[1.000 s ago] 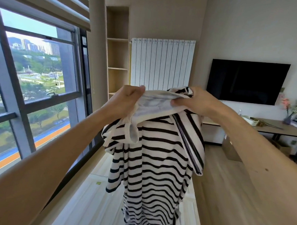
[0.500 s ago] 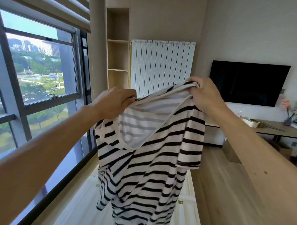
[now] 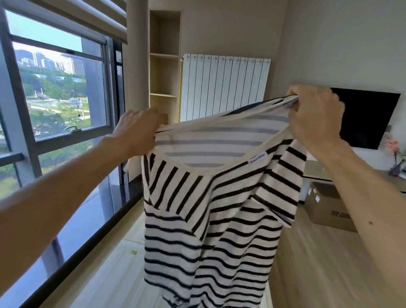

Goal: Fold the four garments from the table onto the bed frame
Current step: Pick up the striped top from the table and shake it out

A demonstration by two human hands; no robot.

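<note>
A black-and-white striped T-shirt (image 3: 220, 215) hangs in the air in front of me, its neck opening spread wide with a small white label showing. My left hand (image 3: 140, 130) grips the shirt's left shoulder edge. My right hand (image 3: 315, 117) is higher and pinches the right shoulder edge. The shirt's body drops down over the pale wooden bed frame (image 3: 122, 266) below, and its hem is out of view at the bottom.
A large window (image 3: 51, 96) with a dark sill runs along the left. Ahead stand a wooden shelf niche (image 3: 163, 75) and a white radiator (image 3: 226, 87). On the right are a wall TV (image 3: 366, 119), a desk (image 3: 403, 181) with flowers, and a cardboard box (image 3: 327, 206) on the floor.
Both hands have moved apart, the right one up and to the right, stretching the bunched shirt open so the neckline and label show.
</note>
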